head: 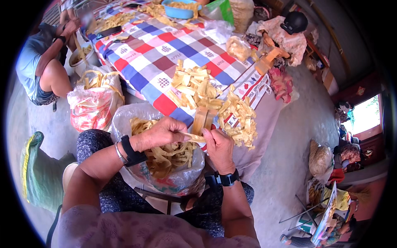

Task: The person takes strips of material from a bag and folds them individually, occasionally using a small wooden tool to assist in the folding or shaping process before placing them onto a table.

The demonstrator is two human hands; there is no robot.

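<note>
My left hand (166, 134) and my right hand (219, 148) pinch a pale yellow, flat plant-like strip (197, 138) stretched between them. It lies just in front of a small wooden block tool (201, 119) at the table's edge. Beneath my hands, a clear plastic-lined bag (183, 181) stands between my knees, holding many long tan strips (167, 158). Beyond the block lies a pile of short cut pieces (194, 86). A second heap of pieces (238, 117) sits to its right. What the strips are made of, I cannot tell.
A checked cloth covers the table (158, 46). On the left are a white-and-red sack (93, 108), a green sack (46, 176) and a seated person (43, 62). Another person in a black cap (285, 40) works at a wooden block (266, 62). A blue basin (178, 11) stands at the far end.
</note>
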